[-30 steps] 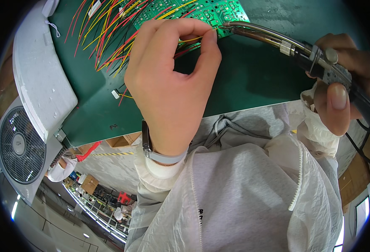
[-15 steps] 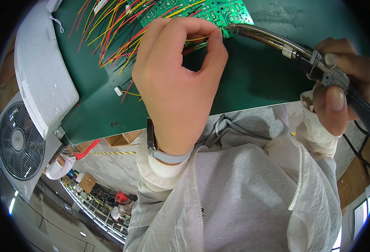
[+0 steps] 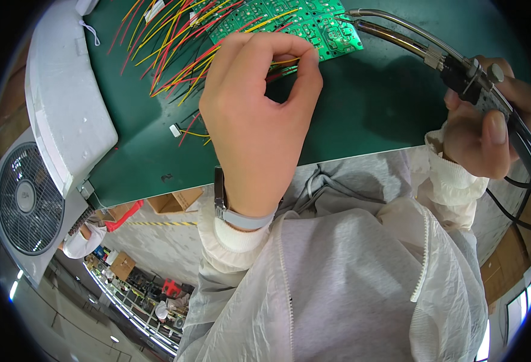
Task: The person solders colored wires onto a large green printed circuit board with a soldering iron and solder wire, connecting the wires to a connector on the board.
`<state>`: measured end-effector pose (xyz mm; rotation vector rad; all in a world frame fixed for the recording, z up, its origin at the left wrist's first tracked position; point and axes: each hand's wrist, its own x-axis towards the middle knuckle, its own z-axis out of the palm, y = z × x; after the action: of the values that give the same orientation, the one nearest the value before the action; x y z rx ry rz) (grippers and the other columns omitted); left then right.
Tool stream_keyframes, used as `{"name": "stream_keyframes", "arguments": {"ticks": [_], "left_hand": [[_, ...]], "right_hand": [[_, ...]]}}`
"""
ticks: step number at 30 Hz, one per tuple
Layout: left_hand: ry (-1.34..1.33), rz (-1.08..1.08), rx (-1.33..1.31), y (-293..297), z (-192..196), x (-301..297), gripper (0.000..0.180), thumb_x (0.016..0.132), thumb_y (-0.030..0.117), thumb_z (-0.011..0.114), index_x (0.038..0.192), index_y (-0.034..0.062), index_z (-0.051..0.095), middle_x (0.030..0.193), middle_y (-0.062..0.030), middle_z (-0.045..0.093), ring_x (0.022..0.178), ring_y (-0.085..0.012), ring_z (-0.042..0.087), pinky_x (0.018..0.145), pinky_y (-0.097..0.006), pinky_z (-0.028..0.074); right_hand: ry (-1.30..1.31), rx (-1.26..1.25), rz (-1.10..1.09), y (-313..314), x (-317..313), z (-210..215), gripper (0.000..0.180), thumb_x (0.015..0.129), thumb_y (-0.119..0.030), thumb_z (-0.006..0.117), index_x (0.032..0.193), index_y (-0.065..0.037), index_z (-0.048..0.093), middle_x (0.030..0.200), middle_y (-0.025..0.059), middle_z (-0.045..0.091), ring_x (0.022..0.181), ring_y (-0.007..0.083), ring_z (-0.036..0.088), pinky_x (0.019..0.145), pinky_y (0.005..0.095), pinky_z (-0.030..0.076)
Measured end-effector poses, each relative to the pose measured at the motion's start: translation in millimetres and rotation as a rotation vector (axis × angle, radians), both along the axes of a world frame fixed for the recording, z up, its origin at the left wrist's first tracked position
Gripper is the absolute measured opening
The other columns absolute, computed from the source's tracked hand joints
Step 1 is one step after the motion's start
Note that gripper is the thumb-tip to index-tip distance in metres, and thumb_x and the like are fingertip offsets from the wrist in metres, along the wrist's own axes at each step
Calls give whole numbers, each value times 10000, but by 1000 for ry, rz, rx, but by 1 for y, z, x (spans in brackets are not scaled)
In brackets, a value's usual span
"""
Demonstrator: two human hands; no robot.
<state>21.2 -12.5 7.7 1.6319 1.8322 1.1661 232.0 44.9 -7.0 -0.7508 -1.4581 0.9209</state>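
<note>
Head view: my dark green worktable fills the upper middle, its near edge just in front of my white jacket.
Left hand: my thumb and index fingertip are pinched together on a yellow wire, over the near side of the circuit board; a wristwatch with a grey band circles the wrist.
Right hand: I grasp the handle of a soldering iron, which points leftward, a curved metal feed tube running beside its barrel.
Iron tip: at the right part of the circuit board; whether it touches, I cannot tell.
Circuit board: green, at the top of my view on the worktable, partly hidden by my left hand.
Wire bundle: red, yellow and black strands fanning leftward from the circuit board.
White connector: on the worktable, left of my left wrist, with thin red and yellow leads beside it.
Cardboard box: below the worktable's near edge, flaps raised; its contents I cannot make out.
White foam piece: along the worktable's left side; whether it is hollow or holds anything, I cannot tell.
Fan: grey, round-grilled, at the far left, below the foam piece.
</note>
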Motion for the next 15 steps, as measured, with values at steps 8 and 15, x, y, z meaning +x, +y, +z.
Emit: {"name": "stream_keyframes", "arguments": {"ticks": [8,15], "left_hand": [[239,-7,78,0,0,-6,121,716,9,650,813,47,588,759,-62,558,666,-173,533,604,-263,417],[358,65,131,-10,24,-5,267,676,77,695,915,87,576,885,-59,551,802,-249,511,709,-344,387]], "right_hand": [[106,-39,-83,-3,-25,6,360,737,-276,604,890,27,483,717,153,526,483,160,475,409,231,373],[114,-13,-152,6,-11,-6,291,762,-223,518,930,14,495,711,145,506,553,183,458,456,252,376]]}}
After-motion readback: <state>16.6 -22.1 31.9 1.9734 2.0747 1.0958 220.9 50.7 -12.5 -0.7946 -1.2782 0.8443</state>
